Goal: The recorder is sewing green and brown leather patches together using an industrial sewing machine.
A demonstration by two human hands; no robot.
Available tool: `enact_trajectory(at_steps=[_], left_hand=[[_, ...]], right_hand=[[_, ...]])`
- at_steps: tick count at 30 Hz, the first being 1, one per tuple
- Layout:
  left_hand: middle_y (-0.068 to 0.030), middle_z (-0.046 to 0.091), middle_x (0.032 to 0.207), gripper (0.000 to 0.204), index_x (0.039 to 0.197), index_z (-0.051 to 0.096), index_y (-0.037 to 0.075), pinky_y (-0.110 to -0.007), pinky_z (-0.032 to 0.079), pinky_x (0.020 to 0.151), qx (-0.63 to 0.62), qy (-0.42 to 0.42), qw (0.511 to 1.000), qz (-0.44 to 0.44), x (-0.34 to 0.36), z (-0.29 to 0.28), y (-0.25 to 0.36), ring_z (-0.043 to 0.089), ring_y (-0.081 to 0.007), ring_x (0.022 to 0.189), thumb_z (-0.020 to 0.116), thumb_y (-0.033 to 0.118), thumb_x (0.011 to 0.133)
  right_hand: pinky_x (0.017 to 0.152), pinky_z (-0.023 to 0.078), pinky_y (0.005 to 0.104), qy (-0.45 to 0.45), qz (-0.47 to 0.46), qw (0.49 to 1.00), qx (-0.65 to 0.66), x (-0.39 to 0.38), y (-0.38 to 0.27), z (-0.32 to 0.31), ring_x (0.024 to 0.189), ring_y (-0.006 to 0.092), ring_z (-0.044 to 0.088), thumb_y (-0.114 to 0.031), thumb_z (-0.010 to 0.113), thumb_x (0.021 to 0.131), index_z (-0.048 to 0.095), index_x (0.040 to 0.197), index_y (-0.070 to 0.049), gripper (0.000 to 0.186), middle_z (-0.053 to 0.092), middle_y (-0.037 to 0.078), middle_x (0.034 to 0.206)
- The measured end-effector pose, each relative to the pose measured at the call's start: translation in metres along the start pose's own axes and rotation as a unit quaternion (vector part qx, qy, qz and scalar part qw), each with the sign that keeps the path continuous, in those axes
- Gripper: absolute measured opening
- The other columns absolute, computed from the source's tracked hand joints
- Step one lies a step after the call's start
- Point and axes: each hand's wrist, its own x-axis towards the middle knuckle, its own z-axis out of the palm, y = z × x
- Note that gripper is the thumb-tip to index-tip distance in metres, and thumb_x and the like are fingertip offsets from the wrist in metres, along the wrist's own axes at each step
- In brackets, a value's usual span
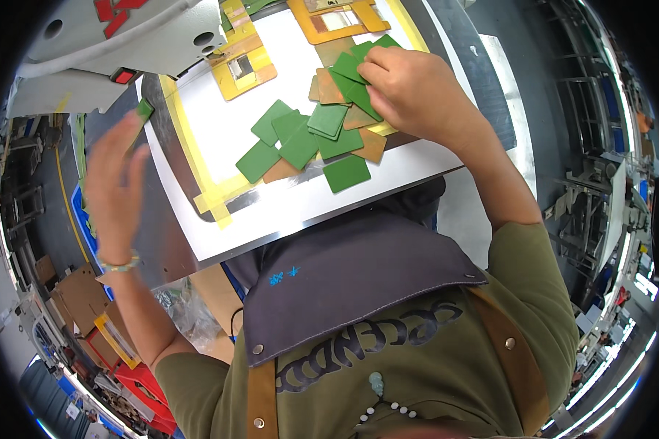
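My right hand (410,88) is closed, its thumb and fingers pinched on a green rectangular piece (349,66) at the far right of a loose pile. Other flat green pieces (298,143) with rounded corners overlap on the white work surface (198,132), some showing tan backs (371,145). Over at the left edge, my left hand (115,183) is blurred by motion, its thumb apart from the stretched fingers. A small green piece (145,110) shows right by its fingertips; whether they touch it is hard to tell.
Two yellow frame-like templates (247,73) (337,20) lie at the back of the surface. A grey machine head (124,36) overhangs the back left. Yellow tape (212,201) borders the work area. Blue bins (84,219) and cardboard boxes (77,296) stand at the left.
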Motion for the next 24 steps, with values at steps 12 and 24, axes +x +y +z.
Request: enact_trajectory(at_steps=[12, 24], left_hand=[[-0.0244, 0.02, 0.178, 0.136, 0.171, 0.026, 0.009, -0.059, 0.025, 0.128, -0.205, -0.083, 0.97, 0.1, 0.036, 0.081, 0.141, 0.024, -0.0463, 0.162, 0.096, 0.056, 0.065], [-0.0258, 0.026, 0.174, 0.132, 0.17, 0.023, 0.004, -0.057, 0.031, 0.126, -0.25, -0.034, 0.966, 0.06, 0.037, 0.09, 0.123, 0.032, -0.0458, 0.158, 0.096, 0.051, 0.071]], right_hand=[[0.129, 0.024, 0.0653, -0.072, -0.001, 0.993, 0.094, -0.036, -0.005, 0.002, 0.159, 0.054, 0.026, -0.069, 0.088, 0.074, 0.039, 0.168, -0.021, 0.116, 0.025, 0.022, 0.176], [0.124, 0.038, 0.0576, 0.007, -0.125, 0.967, 0.223, 0.017, -0.076, 0.041, 0.15, 0.0505, 0.042, -0.031, 0.078, 0.096, 0.06, 0.147, -0.009, 0.058, 0.045, 0.024, 0.161]])
